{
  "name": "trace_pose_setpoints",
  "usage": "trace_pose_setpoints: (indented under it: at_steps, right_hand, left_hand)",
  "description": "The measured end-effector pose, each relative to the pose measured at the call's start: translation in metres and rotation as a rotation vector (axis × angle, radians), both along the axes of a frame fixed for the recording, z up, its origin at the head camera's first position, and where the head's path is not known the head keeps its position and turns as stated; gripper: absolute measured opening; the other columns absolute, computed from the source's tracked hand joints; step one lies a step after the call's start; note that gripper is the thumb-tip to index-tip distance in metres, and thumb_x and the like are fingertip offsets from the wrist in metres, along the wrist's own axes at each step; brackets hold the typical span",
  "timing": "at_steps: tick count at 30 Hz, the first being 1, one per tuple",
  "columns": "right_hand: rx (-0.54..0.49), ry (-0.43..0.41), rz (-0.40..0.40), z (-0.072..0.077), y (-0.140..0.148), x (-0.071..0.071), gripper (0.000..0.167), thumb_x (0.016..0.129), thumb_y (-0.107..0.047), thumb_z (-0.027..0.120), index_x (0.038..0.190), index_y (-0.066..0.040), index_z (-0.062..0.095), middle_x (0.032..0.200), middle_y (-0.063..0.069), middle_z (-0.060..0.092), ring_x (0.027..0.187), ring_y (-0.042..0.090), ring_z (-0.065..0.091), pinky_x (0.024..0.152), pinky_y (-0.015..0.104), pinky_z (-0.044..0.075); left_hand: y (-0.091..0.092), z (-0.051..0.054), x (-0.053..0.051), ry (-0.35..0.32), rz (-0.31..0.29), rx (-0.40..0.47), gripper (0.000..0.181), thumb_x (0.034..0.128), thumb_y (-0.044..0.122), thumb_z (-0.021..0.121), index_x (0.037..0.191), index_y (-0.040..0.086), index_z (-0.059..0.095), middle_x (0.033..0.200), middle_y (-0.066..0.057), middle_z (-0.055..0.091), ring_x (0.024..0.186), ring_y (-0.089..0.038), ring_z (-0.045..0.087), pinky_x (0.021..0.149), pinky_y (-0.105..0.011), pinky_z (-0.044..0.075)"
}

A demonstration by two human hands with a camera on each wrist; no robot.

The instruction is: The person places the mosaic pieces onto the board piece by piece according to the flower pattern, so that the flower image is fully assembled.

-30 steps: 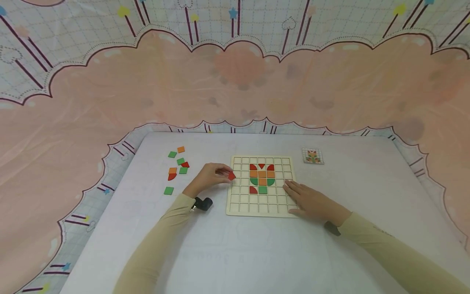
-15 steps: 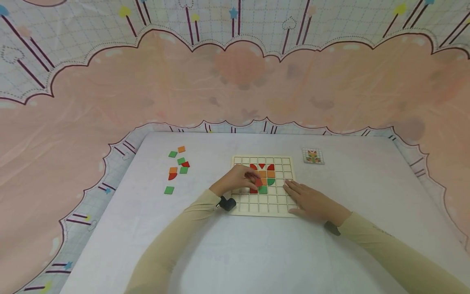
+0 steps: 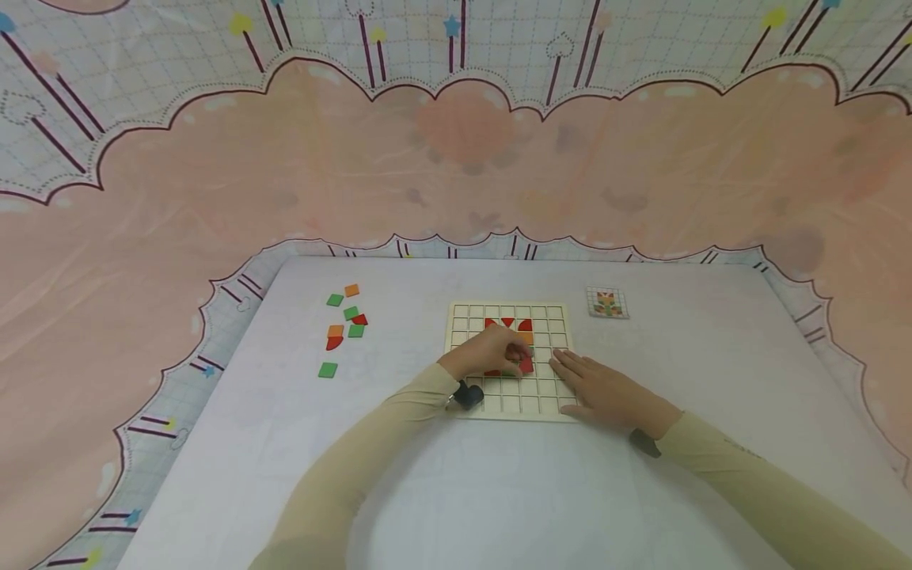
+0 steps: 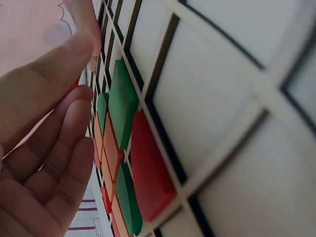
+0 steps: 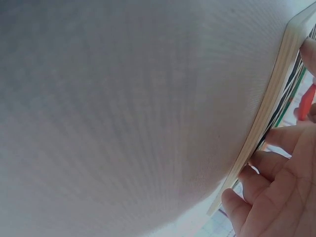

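Over the wooden grid board [image 3: 509, 404], my left hand [image 3: 488, 350] pinches a small red tile [image 3: 526, 365] between thumb and fingers, at the cell right of the green square. That green square tile [image 4: 122, 103] and a red quarter-round tile [image 4: 150, 173] lie in the board, plain in the left wrist view. Red tiles [image 3: 525, 325] and an orange tile [image 3: 526, 338] show above the hand, which covers much of the pattern. My right hand [image 3: 606, 392] rests on the board's right edge with fingers extended; the right wrist view shows its fingertips along the wooden edge [image 5: 261, 123].
Several loose tiles lie on the white table [image 3: 427, 491] to the left, among them a green tile [image 3: 328, 370], an orange tile [image 3: 352, 290] and a red quarter-round [image 3: 334, 343]. A small pattern card [image 3: 607, 302] sits beyond the board at right.
My left hand has carried the red tile from the board's left edge rightward across the pattern to the cell beside the green square. The right hand has stayed in place.
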State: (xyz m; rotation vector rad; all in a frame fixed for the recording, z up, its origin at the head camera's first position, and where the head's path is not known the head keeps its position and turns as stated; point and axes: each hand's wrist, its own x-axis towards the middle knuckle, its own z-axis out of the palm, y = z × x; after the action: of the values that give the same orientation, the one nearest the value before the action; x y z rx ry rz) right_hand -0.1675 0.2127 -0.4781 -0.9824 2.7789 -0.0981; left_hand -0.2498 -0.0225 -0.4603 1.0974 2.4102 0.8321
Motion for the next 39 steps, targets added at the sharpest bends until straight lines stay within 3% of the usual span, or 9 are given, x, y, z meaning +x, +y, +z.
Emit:
trace_pose_setpoints:
  at_steps: [10,19,26,31,39]
  right_hand:
    - [0.002,-0.001,-0.001,0.001,0.0,0.0,0.076,0.093,-0.05,0.049,0.148,-0.004,0.025,0.155,0.015,0.022,0.143,0.031,0.023,0.113,0.045,0.028]
    - [0.012,0.006,-0.011,-0.002,0.001,-0.001,0.076,0.093,-0.051,0.048,0.149,-0.006,0.023,0.156,0.013,0.021,0.144,0.029,0.022,0.113,0.043,0.028]
    - [0.01,-0.027,-0.026,-0.002,0.0,-0.001,0.075,0.094,-0.052,0.045,0.15,-0.008,0.022,0.157,0.011,0.018,0.145,0.028,0.02,0.114,0.043,0.026]
    - [-0.001,-0.006,-0.008,-0.002,0.001,-0.001,0.075,0.094,-0.051,0.045,0.149,-0.006,0.023,0.156,0.013,0.02,0.144,0.029,0.021,0.114,0.043,0.027]
    - [0.014,0.01,-0.002,-0.003,0.002,-0.001,0.075,0.094,-0.053,0.044,0.149,-0.007,0.023,0.157,0.012,0.02,0.144,0.028,0.021,0.114,0.043,0.028]
  left_hand:
    - [0.008,-0.002,-0.002,0.044,-0.046,-0.072,0.039,0.0723,0.018,0.08,0.109,0.008,0.07,0.1,-0.001,0.069,0.084,-0.007,0.058,0.074,-0.013,0.047]
    - [-0.001,-0.005,-0.002,0.055,-0.018,-0.039,0.027,0.0738,0.02,0.078,0.099,0.009,0.073,0.097,0.0,0.068,0.085,-0.007,0.058,0.076,-0.015,0.047]
    - [0.001,-0.003,0.0,0.045,-0.032,-0.079,0.024,0.0761,0.019,0.076,0.098,0.009,0.074,0.095,-0.001,0.069,0.083,-0.007,0.061,0.072,-0.013,0.047]
    - [0.003,-0.002,0.001,0.04,-0.019,-0.095,0.023,0.0772,0.019,0.075,0.098,0.009,0.074,0.094,-0.001,0.068,0.081,-0.005,0.059,0.071,-0.013,0.046]
    - [0.009,-0.004,0.001,0.098,-0.023,-0.112,0.029,0.075,0.026,0.077,0.098,0.009,0.074,0.092,0.0,0.069,0.076,-0.005,0.054,0.069,-0.014,0.044]
